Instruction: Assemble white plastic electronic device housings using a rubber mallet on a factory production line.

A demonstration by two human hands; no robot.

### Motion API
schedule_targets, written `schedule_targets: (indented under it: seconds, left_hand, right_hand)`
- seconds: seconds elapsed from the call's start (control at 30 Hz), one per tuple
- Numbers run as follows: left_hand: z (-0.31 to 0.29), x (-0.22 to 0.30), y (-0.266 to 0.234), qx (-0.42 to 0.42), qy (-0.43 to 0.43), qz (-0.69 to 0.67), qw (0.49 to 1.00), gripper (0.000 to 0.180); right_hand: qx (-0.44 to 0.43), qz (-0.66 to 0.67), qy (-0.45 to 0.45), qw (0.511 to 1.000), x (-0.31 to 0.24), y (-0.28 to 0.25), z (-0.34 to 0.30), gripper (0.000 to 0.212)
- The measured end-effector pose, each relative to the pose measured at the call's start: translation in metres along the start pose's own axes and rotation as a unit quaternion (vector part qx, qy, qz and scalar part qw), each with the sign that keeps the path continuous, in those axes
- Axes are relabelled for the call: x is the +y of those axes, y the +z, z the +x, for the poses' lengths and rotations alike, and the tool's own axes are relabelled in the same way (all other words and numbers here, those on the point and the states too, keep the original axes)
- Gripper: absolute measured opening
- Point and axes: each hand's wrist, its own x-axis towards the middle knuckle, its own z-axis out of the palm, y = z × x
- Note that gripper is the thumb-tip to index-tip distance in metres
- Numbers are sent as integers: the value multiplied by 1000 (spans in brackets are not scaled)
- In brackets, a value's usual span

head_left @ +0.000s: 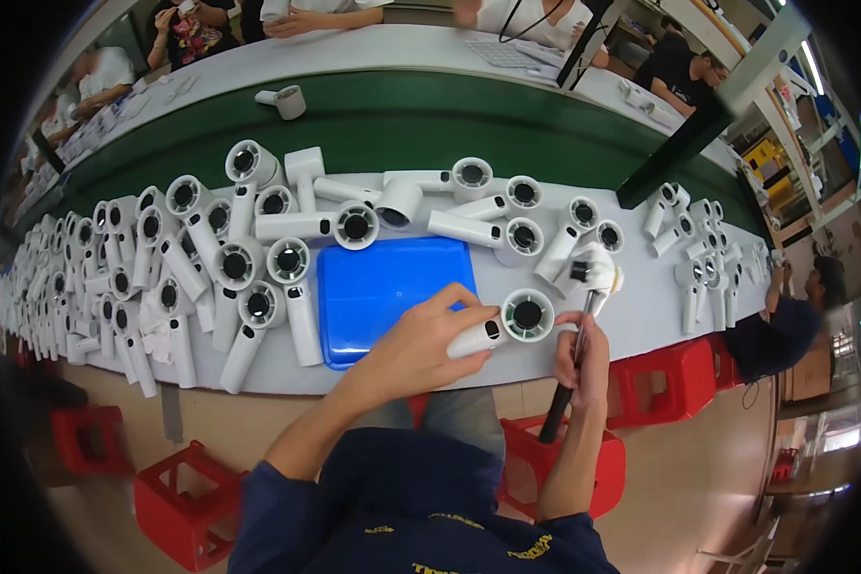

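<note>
Overhead, catalogued from largest to smallest:

Room: a workshop floor with long benches; other people sit along the far side and at the right end, and a dark post slants in from the upper right.
Belt: a green conveyor belt (469, 124) runs across the far half of the bench, with one lone white fan (283, 100) lying on it.
Bench: a pale grey worktop (641, 311) curves from left to right in front of the person.
Stock: a mass of white handheld fans (163, 277), each a round head with a dark centre on a straight handle, lies heaped on the left and centre of the worktop; a smaller group (698, 258) lies at the right.
Stools: red plastic stools (187, 512) stand on the brown floor below the bench edge.
Tray: a blue rectangular tray (373, 306), flat on the worktop straight ahead, between the heaps.
Left hand: the left hand (421, 340) reaches in from below, fingers wrapped round the handle of a white fan.
Held fan: the held fan (507, 323) sits just right of the tray at the near bench edge, head facing up, handle lying leftward into the palm.
Right hand: the right hand (588, 359) is closed round a dark screwdriver (569, 383), held steeply, tip beside the fan head.
Labels: yellow lettering on the dark blue shirt (421, 497), low in view.
</note>
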Motion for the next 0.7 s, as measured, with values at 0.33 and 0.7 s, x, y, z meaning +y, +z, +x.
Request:
schedule_targets:
  seconds: [0.33,0.7]
  left_hand:
    - [24,-46,24,18,19,112,993,35]
    - [15,-58,25,20,46,112,992,35]
  right_hand:
    - [32,-272,5,962,-38,-4,-54,26]
    - [40,-486,15,873,-19,-24,-40,46]
